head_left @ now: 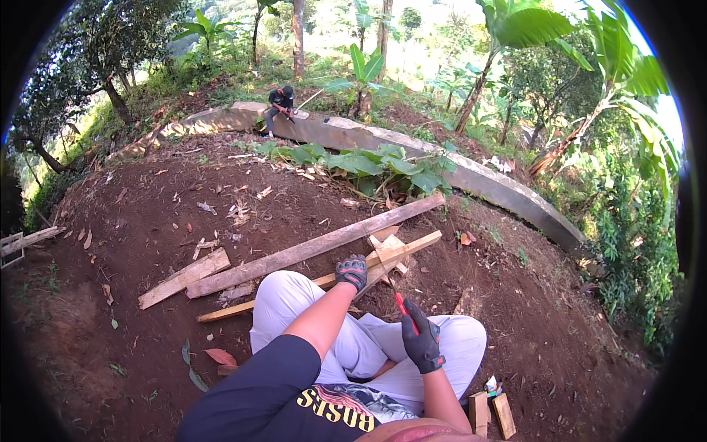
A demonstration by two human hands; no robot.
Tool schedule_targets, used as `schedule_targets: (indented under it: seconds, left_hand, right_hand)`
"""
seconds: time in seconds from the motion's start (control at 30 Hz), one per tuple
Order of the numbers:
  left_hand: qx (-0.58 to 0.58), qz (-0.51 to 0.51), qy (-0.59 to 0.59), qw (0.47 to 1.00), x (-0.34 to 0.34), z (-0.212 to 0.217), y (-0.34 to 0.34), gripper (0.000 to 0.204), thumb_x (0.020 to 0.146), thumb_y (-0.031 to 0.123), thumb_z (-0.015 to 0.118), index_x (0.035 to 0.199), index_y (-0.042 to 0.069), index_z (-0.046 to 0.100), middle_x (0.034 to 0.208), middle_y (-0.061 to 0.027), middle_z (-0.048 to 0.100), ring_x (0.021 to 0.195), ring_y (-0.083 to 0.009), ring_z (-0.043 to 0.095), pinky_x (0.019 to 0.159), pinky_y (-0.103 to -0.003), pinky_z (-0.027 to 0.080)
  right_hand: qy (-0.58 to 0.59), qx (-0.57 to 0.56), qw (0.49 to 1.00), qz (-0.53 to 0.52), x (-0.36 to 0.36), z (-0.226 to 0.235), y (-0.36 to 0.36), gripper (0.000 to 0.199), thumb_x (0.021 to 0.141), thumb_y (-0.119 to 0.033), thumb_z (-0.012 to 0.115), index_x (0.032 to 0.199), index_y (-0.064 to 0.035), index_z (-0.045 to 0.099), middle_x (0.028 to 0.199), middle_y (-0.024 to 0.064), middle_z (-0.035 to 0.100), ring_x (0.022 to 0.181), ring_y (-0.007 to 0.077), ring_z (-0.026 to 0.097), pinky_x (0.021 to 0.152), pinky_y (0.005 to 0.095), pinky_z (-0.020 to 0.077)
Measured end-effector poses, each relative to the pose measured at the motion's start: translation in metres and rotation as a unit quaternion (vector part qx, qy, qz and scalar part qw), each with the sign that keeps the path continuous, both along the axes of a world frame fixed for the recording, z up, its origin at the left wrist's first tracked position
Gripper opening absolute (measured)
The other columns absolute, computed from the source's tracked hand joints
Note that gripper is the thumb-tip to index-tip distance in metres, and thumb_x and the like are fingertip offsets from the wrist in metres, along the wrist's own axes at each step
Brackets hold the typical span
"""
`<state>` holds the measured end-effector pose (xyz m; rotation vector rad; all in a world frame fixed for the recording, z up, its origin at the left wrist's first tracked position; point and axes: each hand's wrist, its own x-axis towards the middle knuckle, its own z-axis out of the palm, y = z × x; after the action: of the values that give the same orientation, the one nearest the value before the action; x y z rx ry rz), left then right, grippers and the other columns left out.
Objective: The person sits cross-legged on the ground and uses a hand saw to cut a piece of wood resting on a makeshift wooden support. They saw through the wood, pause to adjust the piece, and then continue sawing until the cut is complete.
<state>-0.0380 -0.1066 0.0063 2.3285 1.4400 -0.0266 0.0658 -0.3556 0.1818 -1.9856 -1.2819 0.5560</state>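
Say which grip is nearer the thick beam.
Left: the left grip is just this side of the beam; the right grip, on the red handle, is farther back.

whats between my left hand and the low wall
In the head view, going from the left hand to the low wall: first the thick beam, then soil, then a leafy green plant.

1. Gnd: bare brown soil point(96, 295), w/ dry leaves point(222, 357) scattered.
2. Low grey wall point(486, 177) curves along soil's far edge, down twd R edge.
3. Beyond wall: broad-lvd plants point(532, 29); trees point(118, 55) nr soil's far L corner.
4. Outdoors, strong daylt.
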Motion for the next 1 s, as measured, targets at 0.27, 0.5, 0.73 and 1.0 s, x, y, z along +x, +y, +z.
schedule_targets:
  seconds: [0.27, 0.5, 0.73, 1.0]
  left_hand:
    - [0.014, -0.003, 0.003, 1.000, -0.005, 0.000, -0.001, 0.032, 0.102, 0.020, 0.046, 0.124, 0.010, 0.067, 0.129, -0.0170, 0.071, 0.116, -0.0341, 0.072, 0.097, -0.051, 0.056]
    - [0.022, -0.017, -0.001, 1.000, 0.004, -0.003, 0.002, 0.032, 0.101, 0.022, 0.049, 0.125, 0.011, 0.067, 0.126, -0.0147, 0.073, 0.117, -0.0328, 0.072, 0.097, -0.052, 0.056]
    - [0.007, -0.018, 0.000, 1.000, 0.000, -0.003, -0.001, 0.034, 0.102, 0.022, 0.047, 0.127, 0.010, 0.066, 0.130, -0.0168, 0.070, 0.119, -0.0340, 0.070, 0.098, -0.053, 0.055]
    - [-0.007, 0.002, 0.000, 1.000, -0.001, -0.003, 0.004, 0.032, 0.103, 0.023, 0.047, 0.127, 0.011, 0.064, 0.128, -0.0140, 0.071, 0.120, -0.0313, 0.070, 0.097, -0.052, 0.055]
  right_hand:
    - [-0.015, -0.033, 0.998, -0.047, -0.020, 0.037, 0.003, 0.039, 0.102, -0.021, 0.062, 0.137, -0.0071, 0.070, 0.127, 0.0236, 0.074, 0.115, 0.0381, 0.074, 0.098, 0.0455, 0.0573]
    - [0.047, 0.094, 0.994, -0.021, 0.013, -0.077, 0.126, 0.038, 0.104, -0.024, 0.062, 0.137, -0.0066, 0.070, 0.130, 0.0206, 0.074, 0.121, 0.0342, 0.072, 0.104, 0.0423, 0.0549]
    - [0.022, 0.050, 0.998, -0.028, 0.005, -0.070, 0.091, 0.038, 0.106, -0.019, 0.060, 0.140, -0.0069, 0.068, 0.136, 0.0195, 0.071, 0.127, 0.0333, 0.069, 0.108, 0.0418, 0.0526]
    - [-0.017, -0.029, 0.999, -0.034, -0.018, 0.040, -0.028, 0.039, 0.103, -0.010, 0.060, 0.140, -0.0046, 0.069, 0.118, 0.0215, 0.078, 0.102, 0.0275, 0.078, 0.089, 0.0381, 0.0585]
